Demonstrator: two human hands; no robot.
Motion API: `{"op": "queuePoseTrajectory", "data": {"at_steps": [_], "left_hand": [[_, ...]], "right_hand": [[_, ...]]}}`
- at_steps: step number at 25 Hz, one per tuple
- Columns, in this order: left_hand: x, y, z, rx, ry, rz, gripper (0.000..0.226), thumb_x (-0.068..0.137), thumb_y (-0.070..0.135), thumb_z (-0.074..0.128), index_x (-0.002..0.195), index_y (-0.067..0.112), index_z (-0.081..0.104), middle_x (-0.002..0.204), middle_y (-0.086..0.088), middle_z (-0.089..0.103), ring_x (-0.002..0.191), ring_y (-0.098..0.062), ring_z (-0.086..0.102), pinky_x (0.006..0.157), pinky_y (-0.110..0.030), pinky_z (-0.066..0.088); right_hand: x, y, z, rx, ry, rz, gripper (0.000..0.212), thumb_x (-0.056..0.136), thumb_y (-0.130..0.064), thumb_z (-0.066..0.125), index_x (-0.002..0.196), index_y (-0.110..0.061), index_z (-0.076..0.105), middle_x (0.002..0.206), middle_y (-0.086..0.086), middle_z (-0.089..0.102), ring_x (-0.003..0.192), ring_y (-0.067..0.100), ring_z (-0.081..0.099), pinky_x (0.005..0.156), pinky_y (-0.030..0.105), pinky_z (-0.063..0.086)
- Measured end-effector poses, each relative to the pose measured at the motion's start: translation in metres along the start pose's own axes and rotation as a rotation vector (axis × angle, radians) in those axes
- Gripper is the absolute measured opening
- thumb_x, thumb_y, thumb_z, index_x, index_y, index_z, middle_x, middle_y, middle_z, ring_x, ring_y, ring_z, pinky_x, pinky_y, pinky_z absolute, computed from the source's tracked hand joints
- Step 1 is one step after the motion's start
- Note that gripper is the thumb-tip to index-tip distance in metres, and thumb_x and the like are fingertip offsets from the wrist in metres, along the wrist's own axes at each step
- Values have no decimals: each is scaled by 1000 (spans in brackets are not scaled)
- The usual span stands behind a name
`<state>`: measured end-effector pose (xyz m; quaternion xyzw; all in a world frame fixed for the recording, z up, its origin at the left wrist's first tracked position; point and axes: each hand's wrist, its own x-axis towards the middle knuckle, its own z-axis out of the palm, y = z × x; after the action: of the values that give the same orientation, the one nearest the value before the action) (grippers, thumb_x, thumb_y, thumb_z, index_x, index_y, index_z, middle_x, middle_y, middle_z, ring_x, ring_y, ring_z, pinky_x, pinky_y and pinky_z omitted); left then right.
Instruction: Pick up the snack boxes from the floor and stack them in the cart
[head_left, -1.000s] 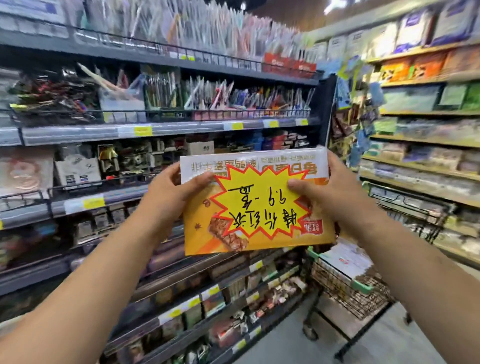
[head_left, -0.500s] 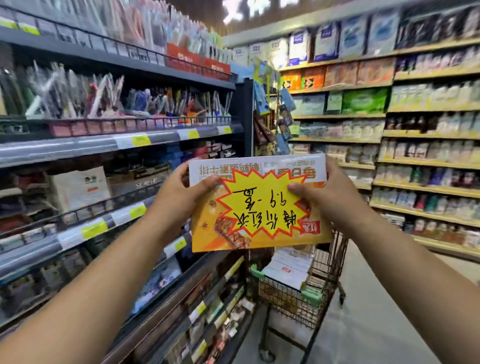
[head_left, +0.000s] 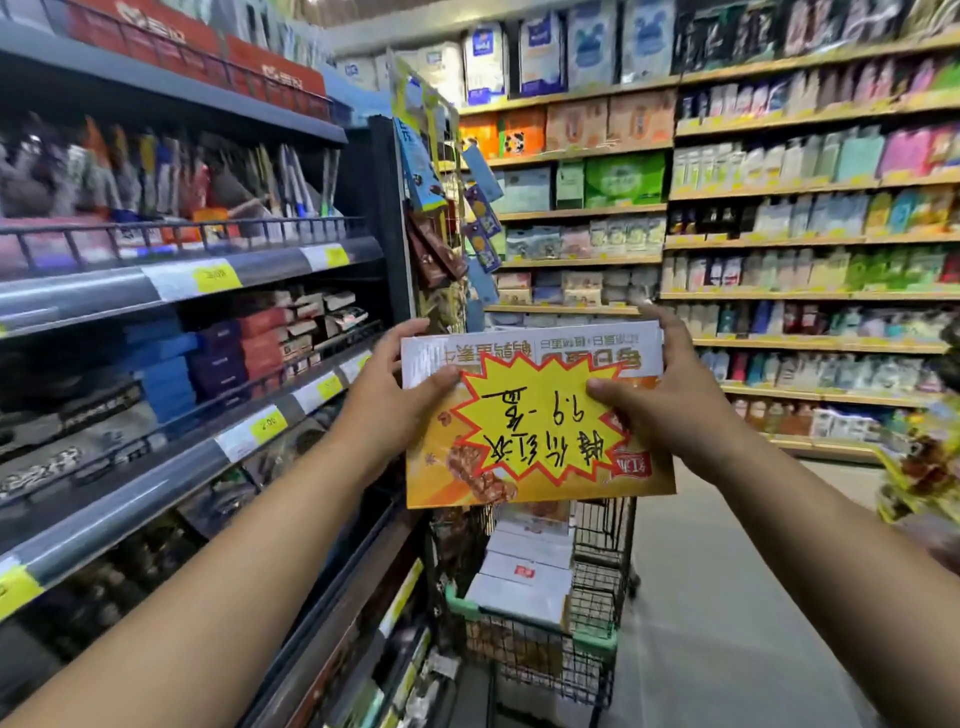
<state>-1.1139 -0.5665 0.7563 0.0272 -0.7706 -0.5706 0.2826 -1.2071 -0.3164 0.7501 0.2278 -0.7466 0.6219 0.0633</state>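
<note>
I hold an orange and white snack box (head_left: 530, 415) upside down at chest height; a yellow starburst price sticker with handwriting covers its front. My left hand (head_left: 384, 395) grips its left edge and my right hand (head_left: 670, 400) grips its right edge. Directly below and beyond the box stands a black wire shopping cart (head_left: 597, 613) with green corner trim. Several white snack boxes (head_left: 524, 577) lie stacked flat inside the cart.
Grey store shelves (head_left: 171, 291) full of goods run close along my left. More stocked shelves (head_left: 779, 291) line the far side of the aisle. Grey floor (head_left: 727, 597) opens to the right of the cart. A blurred yellow packet display (head_left: 919, 467) sits at the right edge.
My view has swung right along the aisle, bringing the cart from lower right to directly under the box. Both hands keep the same grip on the box.
</note>
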Motion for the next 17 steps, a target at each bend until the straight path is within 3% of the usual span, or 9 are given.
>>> {"op": "queuePoseTrajectory", "data": {"at_steps": [3, 8, 10, 12, 15, 17], "left_hand": [[54, -26, 20, 130, 28, 59, 38, 87, 32, 69, 115, 45, 47, 109, 4, 65, 86, -19, 69, 74, -44, 59], [164, -76, 70, 228, 32, 37, 34, 89, 26, 67, 116, 30, 46, 96, 8, 62, 75, -11, 64, 70, -37, 56], [172, -79, 67, 269, 33, 59, 34, 89, 25, 66, 117, 26, 47, 94, 11, 61, 77, -9, 61, 68, -32, 53], [207, -102, 76, 313, 21, 58, 32, 90, 26, 66, 116, 25, 47, 93, 15, 60, 78, -7, 61, 70, -27, 51], [252, -152, 93, 360, -22, 22, 29, 88, 24, 68, 110, 27, 48, 88, 20, 59, 73, 4, 56, 63, -10, 44], [274, -196, 103, 353, -50, -31, 30, 86, 23, 70, 106, 32, 48, 91, 18, 61, 79, -1, 59, 69, -14, 46]], "right_hand": [[51, 28, -1, 16, 10, 0, 82, 75, -19, 81, 133, -44, 29, 108, -2, 62, 87, 22, 69, 63, 35, 60], [165, 86, -5, 3, -12, 78, 71, 76, -13, 79, 125, -37, 33, 99, -3, 61, 80, 18, 68, 52, 23, 55], [176, 87, -1, -15, -17, 49, 70, 75, -14, 80, 121, -37, 33, 98, -2, 63, 81, 18, 68, 57, 27, 58], [212, 110, 2, -54, -15, 62, 71, 72, -17, 83, 120, -36, 34, 99, -1, 64, 84, 22, 69, 70, 40, 60], [256, 164, 21, -98, -29, 113, 73, 70, -18, 85, 117, -36, 32, 101, 1, 65, 86, 25, 69, 75, 50, 59], [276, 207, 37, -123, 5, 177, 74, 67, -17, 86, 114, -38, 32, 100, 3, 66, 85, 26, 69, 74, 50, 58]]}}
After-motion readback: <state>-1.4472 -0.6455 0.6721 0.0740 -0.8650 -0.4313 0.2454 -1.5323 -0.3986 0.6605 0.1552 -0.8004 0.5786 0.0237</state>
